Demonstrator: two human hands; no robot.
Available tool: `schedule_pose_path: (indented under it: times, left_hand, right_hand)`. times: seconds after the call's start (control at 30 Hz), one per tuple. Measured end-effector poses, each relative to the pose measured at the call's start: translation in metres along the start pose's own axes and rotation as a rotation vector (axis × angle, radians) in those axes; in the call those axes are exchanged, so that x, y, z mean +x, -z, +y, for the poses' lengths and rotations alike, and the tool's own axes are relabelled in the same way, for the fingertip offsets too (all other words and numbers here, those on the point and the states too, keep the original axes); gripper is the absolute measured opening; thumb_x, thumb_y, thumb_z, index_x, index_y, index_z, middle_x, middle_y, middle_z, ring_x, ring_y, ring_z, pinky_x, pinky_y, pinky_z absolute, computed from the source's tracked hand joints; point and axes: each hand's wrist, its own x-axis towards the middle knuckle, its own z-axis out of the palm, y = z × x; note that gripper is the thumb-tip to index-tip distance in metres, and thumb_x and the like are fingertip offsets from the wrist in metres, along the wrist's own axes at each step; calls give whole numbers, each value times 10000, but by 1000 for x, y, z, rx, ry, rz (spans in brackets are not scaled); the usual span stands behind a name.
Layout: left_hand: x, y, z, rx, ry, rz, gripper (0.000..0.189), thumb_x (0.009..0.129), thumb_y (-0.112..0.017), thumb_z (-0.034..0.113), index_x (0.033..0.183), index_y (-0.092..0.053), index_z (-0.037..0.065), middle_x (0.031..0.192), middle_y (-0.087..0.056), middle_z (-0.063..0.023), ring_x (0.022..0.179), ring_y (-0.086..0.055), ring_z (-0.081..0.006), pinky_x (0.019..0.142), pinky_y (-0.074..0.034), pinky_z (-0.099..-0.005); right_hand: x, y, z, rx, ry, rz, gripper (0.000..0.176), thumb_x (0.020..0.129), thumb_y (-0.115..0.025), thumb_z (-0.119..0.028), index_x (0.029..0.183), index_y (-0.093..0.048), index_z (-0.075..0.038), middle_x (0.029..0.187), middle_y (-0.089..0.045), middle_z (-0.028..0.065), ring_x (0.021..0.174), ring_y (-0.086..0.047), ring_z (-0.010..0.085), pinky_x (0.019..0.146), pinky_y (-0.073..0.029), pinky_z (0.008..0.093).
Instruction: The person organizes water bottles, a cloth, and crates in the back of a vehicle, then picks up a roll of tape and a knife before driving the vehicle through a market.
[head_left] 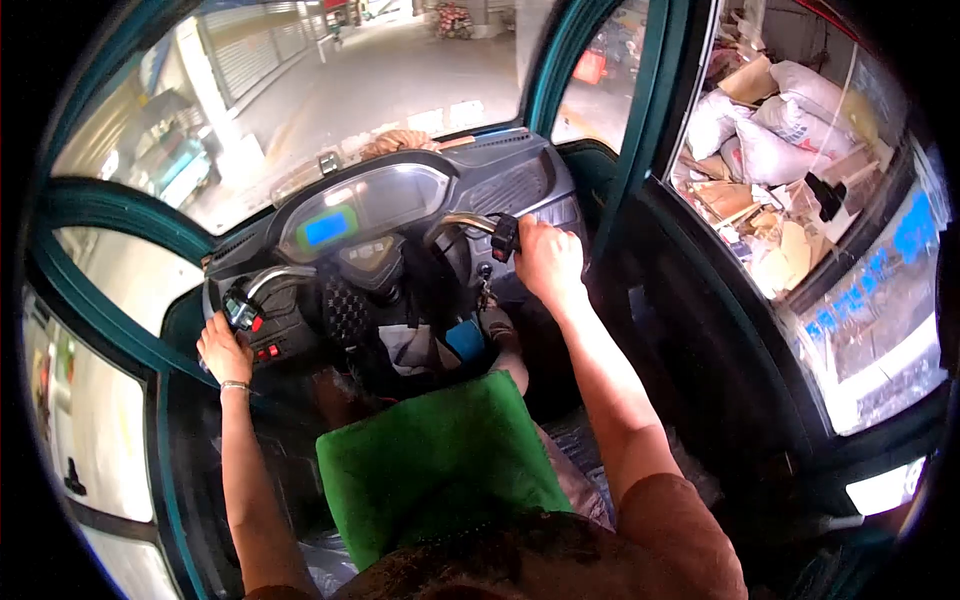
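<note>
I sit in the cab of a small vehicle steered by a handlebar [463, 219]. My left hand [224, 347] is wrapped round the left grip, beside a switch block [240, 313] with a red button. My right hand [549, 262] is closed round the right grip, next to a black switch block [504, 238]. Most of both grips is hidden under my fingers. Between the hands is the dashboard [370, 205] with a lit blue and green display [327, 229]. Keys [486, 283] hang below the right bar. A green cloth [440, 460] lies over my lap.
Teal window frames [650, 110] surround me. Through the right side, white sacks [780, 140] and cardboard [785, 260] are piled up. Ahead is a paved floor [390, 80] with a shuttered wall [245, 55] and a parked vehicle [175, 160] at left. A brown object [400, 142] rests on the dashboard.
</note>
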Motion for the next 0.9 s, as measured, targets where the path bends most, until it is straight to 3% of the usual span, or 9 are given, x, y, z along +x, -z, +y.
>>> schedule_pose_path:
  times: [0.13, 0.2, 0.3, 0.53, 0.6, 0.67, 0.73, 0.9]
  left_hand:
    - [-1, -2, 3, 44, 46, -41, 614, 683, -717, 118, 1237, -466, 41, 1136, -544, -135, 1072, -532, -313, 944, -393, -424]
    - [0, -7, 4, 36, 55, -38, 634, 677, -726, 123, 1249, -463, 41, 1147, -543, -132, 1075, -533, -308, 945, -393, -420]
    - [14, -16, -5, 75, 16, -30, 651, 675, -729, 122, 1262, -461, 39, 1155, -546, -130, 1078, -530, -301, 947, -392, -409]
    - [23, -45, -29, -28, -7, -45, 739, 682, -702, 39, 1355, -397, 29, 1267, -518, -150, 1147, -499, -332, 970, -380, -433]
    - [25, -49, -35, -26, -98, 39, 654, 703, -702, 77, 1297, -436, 21, 1229, -527, -166, 1113, -512, -337, 954, -383, -449]
    - [27, -59, -37, -30, -101, 83, 701, 704, -695, 83, 1336, -397, 21, 1244, -522, -169, 1127, -503, -344, 949, -382, -452]
    - [27, -62, -39, -34, -104, 63, 697, 706, -693, 88, 1335, -399, 22, 1235, -525, -167, 1126, -503, -342, 949, -383, -451]
    - [28, -54, -32, -23, -91, 44, 655, 707, -689, 81, 1305, -426, 35, 1206, -541, -166, 1112, -517, -335, 934, -391, -448]
  right_hand:
    - [-4, 2, -2, -25, -15, -9, 134, 759, -640, -137, 846, -576, -57, 754, -665, 117, 710, -683, 279, 669, -529, 374]
    - [-9, -5, 1, 23, -41, -2, 270, 698, -708, -141, 891, -542, -52, 770, -650, 128, 727, -672, 311, 656, -521, 425]
    - [-26, -2, -9, -34, -52, -41, 317, 709, -728, -168, 933, -533, -56, 811, -656, 120, 753, -673, 307, 681, -521, 418]
    - [-48, -4, -20, -46, -57, 26, 185, 718, -650, -108, 853, -526, -82, 759, -641, 97, 669, -667, 277, 627, -511, 374]
    - [-54, -5, -25, -56, -68, 47, 177, 719, -646, -108, 845, -525, -85, 749, -634, 91, 653, -661, 274, 618, -506, 372]
    - [-60, -5, -28, -74, -66, 63, 168, 721, -643, -109, 837, -523, -88, 738, -627, 86, 638, -655, 270, 610, -502, 369]
    - [-64, -3, -30, -45, -125, -27, 335, 714, -747, -200, 932, -529, -67, 799, -635, 103, 735, -671, 287, 669, -515, 389]
    - [-68, -8, -30, -84, -125, 19, 339, 709, -752, -204, 926, -527, -73, 790, -629, 92, 715, -666, 281, 659, -518, 385]
